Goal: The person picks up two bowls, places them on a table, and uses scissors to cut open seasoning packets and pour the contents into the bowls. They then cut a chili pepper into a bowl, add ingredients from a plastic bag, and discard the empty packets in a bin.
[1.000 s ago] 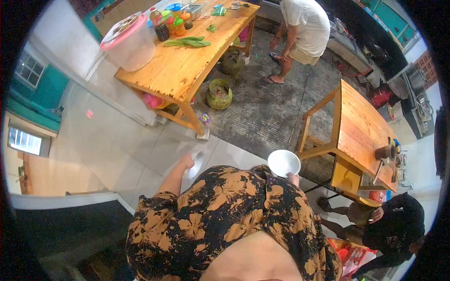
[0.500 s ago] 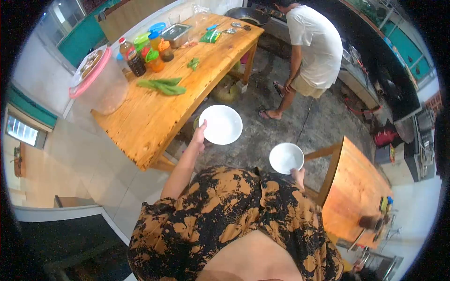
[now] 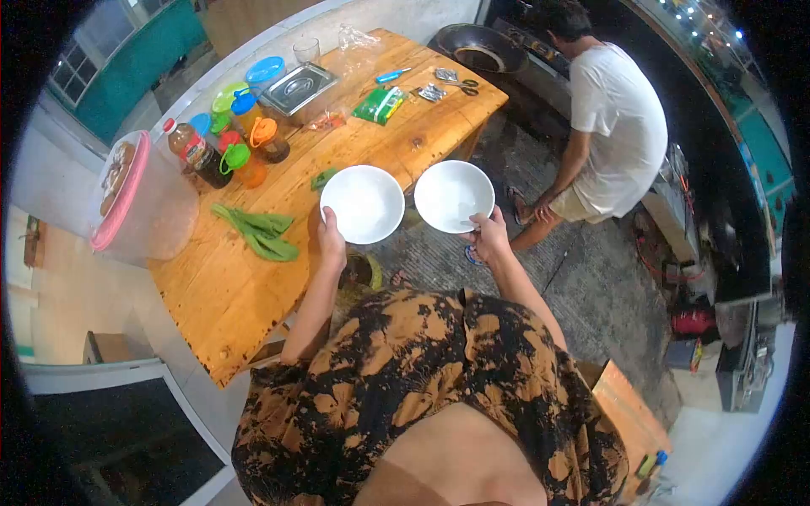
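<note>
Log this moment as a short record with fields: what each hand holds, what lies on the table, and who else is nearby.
left hand: grips the white plate by its near rim
right hand: grips the white bowl by its near rim
wooden table: green leaves, lidded bottles, metal tray, pink-lidded tub
nearby: a person in a white shirt by the wok

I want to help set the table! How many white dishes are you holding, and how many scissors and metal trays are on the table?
White plate, left hand: 1
White bowl, right hand: 1
Scissors: 1
Metal tray: 1
Total: 4
</note>
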Motion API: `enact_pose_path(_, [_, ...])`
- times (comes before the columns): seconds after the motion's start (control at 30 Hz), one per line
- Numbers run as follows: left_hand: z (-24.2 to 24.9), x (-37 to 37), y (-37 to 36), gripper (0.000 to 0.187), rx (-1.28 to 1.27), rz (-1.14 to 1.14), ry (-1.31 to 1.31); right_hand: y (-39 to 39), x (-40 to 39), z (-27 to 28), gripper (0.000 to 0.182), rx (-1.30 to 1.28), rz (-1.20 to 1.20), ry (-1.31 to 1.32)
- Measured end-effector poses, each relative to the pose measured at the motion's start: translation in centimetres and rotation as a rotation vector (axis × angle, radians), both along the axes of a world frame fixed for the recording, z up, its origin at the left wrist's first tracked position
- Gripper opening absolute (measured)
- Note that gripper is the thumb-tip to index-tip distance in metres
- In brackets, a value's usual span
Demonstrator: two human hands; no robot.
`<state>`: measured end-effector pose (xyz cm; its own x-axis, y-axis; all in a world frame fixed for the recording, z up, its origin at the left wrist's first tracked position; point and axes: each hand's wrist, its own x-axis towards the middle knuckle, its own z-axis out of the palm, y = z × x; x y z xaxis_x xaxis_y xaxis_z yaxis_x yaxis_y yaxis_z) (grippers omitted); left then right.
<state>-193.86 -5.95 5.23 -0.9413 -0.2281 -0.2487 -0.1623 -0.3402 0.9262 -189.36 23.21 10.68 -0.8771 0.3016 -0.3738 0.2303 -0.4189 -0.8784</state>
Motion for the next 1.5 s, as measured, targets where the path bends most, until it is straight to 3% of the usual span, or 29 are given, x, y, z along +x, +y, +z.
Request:
enact_pose_path(0.1, [0.0, -2.7, 1.8, 0.059, -0.107, 0.064, 0.016, 0.4, -4.5, 0.7, 0.046, 0.021, 0.005, -0.011])
enact_pose_path(0.13, [0.4, -3.4, 2.9, 0.058, -0.026, 0.103, 0.079, 0.2, -5.9, 1.3, 0.041, -0.014, -0.020, -0.034])
enact_pose_path(0.23, [1.3, -4.9, 4.3, 0.056, -0.104, 0.143, 0.009, 1.4, -10.7, -1.0, 0.039, -0.034, -0.007, -0.046])
enact_pose_path(0.4, [-1.8, -7.2, 5.1, 0.058, -0.182, 0.234, 0.032, 3.3, -16.7, -2.6, 0.035, -0.045, 0.120, -0.074])
enact_pose_path(0.57, [-6.5, -7.8, 5.3, 0.056, -0.139, 0.422, 0.014, 4.4, -21.7, -3.2, 0.029, 0.212, 0.330, -0.144])
enact_pose_path(0.6, [-4.8, -7.8, 6.2, 0.055, -0.141, 0.478, -0.026, 6.1, -24.4, -8.7, 0.027, 0.412, 0.408, -0.024])
enact_pose_path(0.63, [-4.0, -7.8, 6.9, 0.055, -0.136, 0.494, -0.036, 6.5, -25.8, -8.6, 0.027, 0.418, 0.426, -0.029])
enact_pose_path(0.7, [-3.0, -7.8, 7.8, 0.056, -0.124, 0.557, 0.065, 5.8, -27.5, -7.7, 0.030, 0.500, 0.512, 0.088])
enact_pose_path(0.9, [-0.5, -9.4, 10.0, 0.058, -0.249, 0.729, -0.083, 6.8, -34.0, -6.3, 0.026, 0.506, 0.787, 0.077])
enact_pose_path(0.97, [-0.8, -9.3, 10.1, 0.060, -0.294, 0.776, -0.062, 7.2, -35.0, -3.4, 0.028, 0.784, 0.838, 0.011])
enact_pose_path(1.0, [-1.6, -8.9, 9.5, 0.055, -0.316, 0.746, -0.057, 7.7, -35.8, -2.3, 0.028, 0.783, 0.850, 0.012])
enact_pose_path(1.07, [-1.9, -7.9, 9.6, 0.051, -0.340, 0.725, -0.051, 8.6, -37.7, -1.2, 0.031, 1.010, 0.733, 0.315])
enact_pose_path(1.17, [-0.1, -7.0, 10.9, 0.046, -0.521, 0.844, -0.038, 9.5, -41.1, -3.2, 0.034, 1.151, 0.716, 0.545])
enact_pose_path(1.23, [1.3, -6.9, 11.7, 0.042, -0.787, 1.141, -0.191, 9.4, -41.8, -2.5, 0.036, 1.212, 0.799, 0.616])
enact_pose_path(1.27, [2.0, -7.1, 12.1, 0.042, -0.791, 1.147, -0.195, 9.1, -41.9, -2.2, 0.040, 1.248, 0.888, 0.650])
enact_pose_path(1.37, [4.6, -9.1, 14.3, 0.035, -0.848, 1.267, -0.048, 8.7, -42.3, -2.4, 0.049, 1.384, 1.019, 0.655])
enact_pose_path(1.5, [6.4, -12.6, 17.3, 0.026, -0.686, 1.234, 0.225, 8.9, -42.6, -2.5, 0.032, 1.486, 0.963, 0.602])
